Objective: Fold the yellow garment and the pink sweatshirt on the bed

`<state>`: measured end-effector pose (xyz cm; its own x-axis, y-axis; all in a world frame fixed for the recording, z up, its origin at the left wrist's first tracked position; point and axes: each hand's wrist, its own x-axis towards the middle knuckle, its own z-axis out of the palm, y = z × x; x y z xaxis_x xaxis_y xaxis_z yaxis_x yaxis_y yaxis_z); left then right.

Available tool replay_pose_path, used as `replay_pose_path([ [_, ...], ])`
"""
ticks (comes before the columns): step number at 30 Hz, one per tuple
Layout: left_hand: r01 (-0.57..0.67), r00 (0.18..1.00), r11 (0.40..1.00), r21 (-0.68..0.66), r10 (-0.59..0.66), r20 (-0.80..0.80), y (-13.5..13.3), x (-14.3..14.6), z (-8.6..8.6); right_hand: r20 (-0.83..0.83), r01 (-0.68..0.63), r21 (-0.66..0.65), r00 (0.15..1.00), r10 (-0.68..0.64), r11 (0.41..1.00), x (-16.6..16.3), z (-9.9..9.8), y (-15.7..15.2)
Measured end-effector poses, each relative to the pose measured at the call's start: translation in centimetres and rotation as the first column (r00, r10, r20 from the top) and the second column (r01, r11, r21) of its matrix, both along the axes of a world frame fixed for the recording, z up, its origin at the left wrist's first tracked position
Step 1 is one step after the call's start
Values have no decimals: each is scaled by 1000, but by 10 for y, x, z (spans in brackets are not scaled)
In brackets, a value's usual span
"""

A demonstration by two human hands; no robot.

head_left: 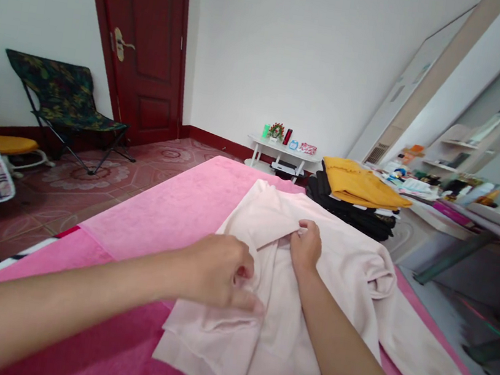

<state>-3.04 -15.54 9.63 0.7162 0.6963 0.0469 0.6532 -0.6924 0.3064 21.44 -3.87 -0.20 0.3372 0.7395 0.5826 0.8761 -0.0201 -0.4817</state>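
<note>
- My left hand [220,270] rests on the pale pink garment [309,295], fingers curled loosely inward, the forefinger stretched out flat and its tip pressing the cloth near a fold.
- My right hand [306,245] sits further up the garment, thumb and fingertips pressed together, pinching the edge of a folded flap.
- The two hands are near each other, with a ridge of cloth between them.
- The garment lies rumpled on the pink cover [172,214] of the bed, spread across its middle and right side; one long part trails towards the lower right corner of my view.
- A stack of folded clothes [355,196], yellow on top and black below, sits just beyond the garment at the bed's far right edge.
- Behind it a small white table [283,152] with a few little items stands against the wall.
- A dark red door [144,42] is on the left, with a folding chair [62,99] beside it.
- A cluttered desk [460,211] runs along the right.
</note>
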Motion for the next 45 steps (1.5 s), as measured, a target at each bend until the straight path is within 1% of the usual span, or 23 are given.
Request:
replay_pose_path([
  [2, 2, 999, 997, 71, 2, -52, -25, 5, -2, 59, -18, 16, 998, 17, 1000, -2, 2, -4],
  [4, -30, 994, 993, 114, 41, -100, -35, 9, -8, 104, -50, 21, 993, 47, 999, -4, 4, -7],
  [7, -37, 997, 997, 72, 42, -63, -26, 10, -17, 110, -113, 27, 988, 109, 993, -4, 4, -10],
  [9, -16, 998, 1000, 1, 15, 65, -16, 7, -16, 59, -127, 43, 991, 124, 991, -3, 4, -10],
  [13, 56, 930, 970, -235, 35, 367, -13, -4, 9, -171, -96, 82, 979, 109, 992, 4, 2, -6],
  [15, 122, 918, 942, -311, 12, 396, -19, -9, 23, -292, -117, 110, 945, 145, 987, 9, 0, -4],
  [18, 237, 942, 916, -323, -135, 308, -25, -11, 30, -361, -161, 113, 913, 191, 980, 16, -5, -1],
  [20, 335, 937, 878, -343, -272, 219, -24, -11, 27, -355, -196, 74, 911, 210, 978, 19, -9, 2],
  [21, 394, 919, 837, -380, -349, 184, -22, -10, 25, -349, -226, 53, 909, 230, 973, 21, -11, 4],
  [23, 478, 871, 722, -500, -465, 160, -17, -8, 23, -352, -292, 26, 892, 282, 956, 25, -15, 8],
  [24, 493, 855, 667, -559, -488, 173, -13, -6, 23, -363, -315, 22, 882, 301, 949, 28, -16, 10],
  [25, 494, 854, 631, -598, -483, 195, -8, -3, 25, -380, -324, 27, 872, 310, 946, 31, -17, 11],
  [26, 483, 865, 627, -612, -452, 219, -2, 1, 26, -402, -312, 46, 864, 304, 949, 33, -16, 11],
  [27, 462, 883, 655, -598, -401, 243, 7, 7, 27, -423, -276, 82, 860, 284, 958, 36, -14, 10],
  [30, 326, 927, 850, -413, -202, 315, 45, 31, 20, -400, -102, 232, 897, 190, 967, 40, -4, 3],
  [31, 255, 932, 910, -327, -141, 333, 60, 41, 13, -360, -70, 272, 918, 169, 960, 39, -1, 0],
  [33, 137, 941, 978, -156, -80, 330, 91, 59, -6, -241, -97, 295, 955, 172, 951, 37, 5, -5],
  [35, 36, 963, 999, -1, -35, 269, 117, 74, -30, -103, -211, 183, 967, 232, 960, 33, 5, -6],
  [37, -49, 987, 995, 82, 36, 157, 133, 85, -56, 14, -301, -73, 953, 303, 951, 31, 1, -4],
  [39, -112, 993, 988, 105, 109, 36, 141, 91, -78, 73, -295, -321, 940, 334, 900, 32, -5, -1],
  [40, -131, 991, 985, 111, 133, -7, 143, 92, -87, 83, -275, -396, 940, 332, 876, 32, -7, 1],
  [42, -146, 988, 981, 128, 152, -40, 146, 94, -99, 73, -249, -450, 947, 313, 858, 33, -9, 3],
  [45, -137, 989, 979, 149, 143, -33, 149, 93, -106, 6, -263, -459, 954, 299, 849, 32, -9, 4],
])
